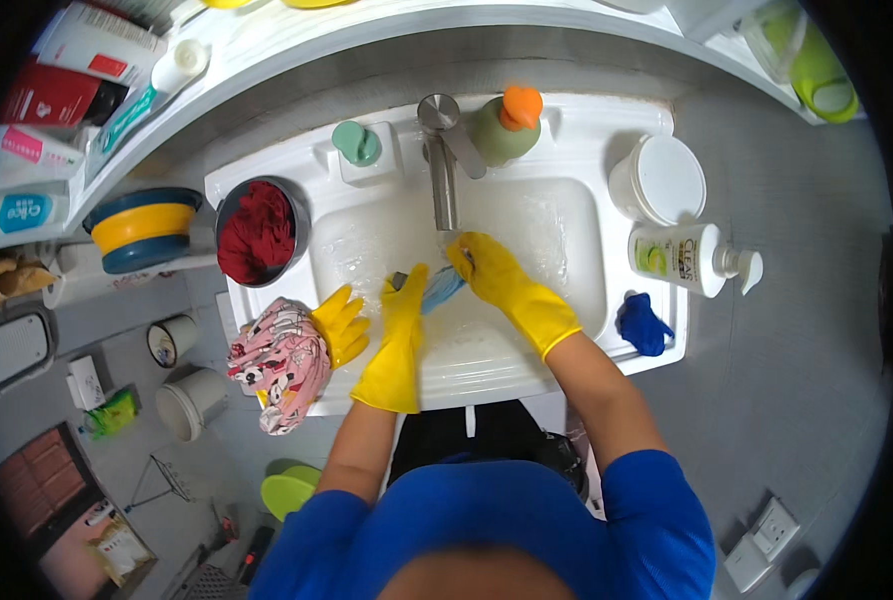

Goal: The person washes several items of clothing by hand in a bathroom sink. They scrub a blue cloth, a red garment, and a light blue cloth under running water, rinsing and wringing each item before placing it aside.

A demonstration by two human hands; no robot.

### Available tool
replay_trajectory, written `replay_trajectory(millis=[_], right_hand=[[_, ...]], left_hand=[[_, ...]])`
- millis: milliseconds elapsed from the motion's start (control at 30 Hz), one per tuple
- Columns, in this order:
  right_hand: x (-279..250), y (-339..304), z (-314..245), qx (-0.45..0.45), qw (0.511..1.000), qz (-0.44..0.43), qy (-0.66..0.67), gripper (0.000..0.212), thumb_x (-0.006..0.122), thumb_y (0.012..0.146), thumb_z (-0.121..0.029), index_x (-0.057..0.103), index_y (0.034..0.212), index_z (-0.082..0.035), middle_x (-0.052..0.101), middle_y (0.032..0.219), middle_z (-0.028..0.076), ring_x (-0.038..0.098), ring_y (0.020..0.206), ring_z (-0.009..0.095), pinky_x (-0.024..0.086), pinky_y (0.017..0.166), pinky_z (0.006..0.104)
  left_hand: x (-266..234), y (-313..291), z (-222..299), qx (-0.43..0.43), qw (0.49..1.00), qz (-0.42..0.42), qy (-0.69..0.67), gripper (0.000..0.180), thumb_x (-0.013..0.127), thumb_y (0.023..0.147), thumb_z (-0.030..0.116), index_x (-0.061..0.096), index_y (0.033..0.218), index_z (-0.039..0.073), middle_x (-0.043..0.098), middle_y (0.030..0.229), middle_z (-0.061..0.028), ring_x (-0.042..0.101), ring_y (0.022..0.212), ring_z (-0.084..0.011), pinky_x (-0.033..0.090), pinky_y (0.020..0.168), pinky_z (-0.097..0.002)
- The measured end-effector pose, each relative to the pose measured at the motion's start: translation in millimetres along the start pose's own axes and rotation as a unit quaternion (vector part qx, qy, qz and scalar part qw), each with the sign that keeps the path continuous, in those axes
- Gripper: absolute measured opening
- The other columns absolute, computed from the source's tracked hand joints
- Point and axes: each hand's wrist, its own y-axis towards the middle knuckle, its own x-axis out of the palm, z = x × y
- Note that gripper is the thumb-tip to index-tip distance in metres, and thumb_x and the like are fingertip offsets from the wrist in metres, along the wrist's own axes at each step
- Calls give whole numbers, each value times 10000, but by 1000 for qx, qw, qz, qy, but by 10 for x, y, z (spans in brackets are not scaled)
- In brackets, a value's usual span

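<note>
Both my hands wear yellow rubber gloves and are over the white sink, below the metal faucet. Between them stretches a thin, wet-looking light-blue strip; its kind is unclear. My right hand is closed on its upper end, just under the spout. My left hand is at the strip's lower end, fingers bent around a small dark-grey piece I cannot identify. Left of that hand, a loose yellow glove lies beside a bunched pink patterned cloth on the sink's edge.
A grey bucket with dark-red cloth stands at left. Behind are a green holder and an orange-topped bottle. At right are a white tub, a lying pump bottle and a blue cloth. A shelf curves above.
</note>
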Motion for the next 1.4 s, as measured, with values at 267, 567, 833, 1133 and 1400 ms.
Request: replay_trajectory(millis=[267,567,833,1133,1400], right_hand=[[385,-420,542,-38,975,-109,-191,377,591,883,-165,563,1238,-42,640,1066,225,581,1024,436,488,869,474],[-647,-401,-697,-87,985,-136,64,326,564,897,-84,609,1218,-58,672,1057,162,622,927,363,500,814,412],[-527,-638,-289,169,801,-60,571,334,574,966,-164,563,1265,-14,647,1043,80,614,888,172,510,733,279],[134,-726,-267,204,624,-153,738,341,668,932,-330,568,1190,-130,647,991,37,633,818,160,537,702,307],[-187,-629,-967,354,555,-113,744,252,672,910,-176,589,1122,-68,616,841,35,557,622,105,460,496,217]], left_hand=[[-430,-408,338,445,802,114,383,578,712,770,148,524,1301,16,577,1205,-250,562,1098,-388,447,967,-422],[-225,-673,493,386,857,-200,278,641,641,770,32,448,1381,35,562,1278,-209,570,1143,-352,445,1015,-397],[60,-838,797,157,880,-353,-277,636,535,762,-62,408,1385,-46,576,1199,-224,615,1043,-329,524,926,-399],[316,-1005,452,214,919,-257,-210,259,444,956,125,597,1095,-30,649,1013,-157,637,965,-271,483,931,-382],[53,-1216,440,448,893,-43,23,294,445,991,171,625,1147,-2,658,1104,-144,624,1020,-250,457,949,-339]])
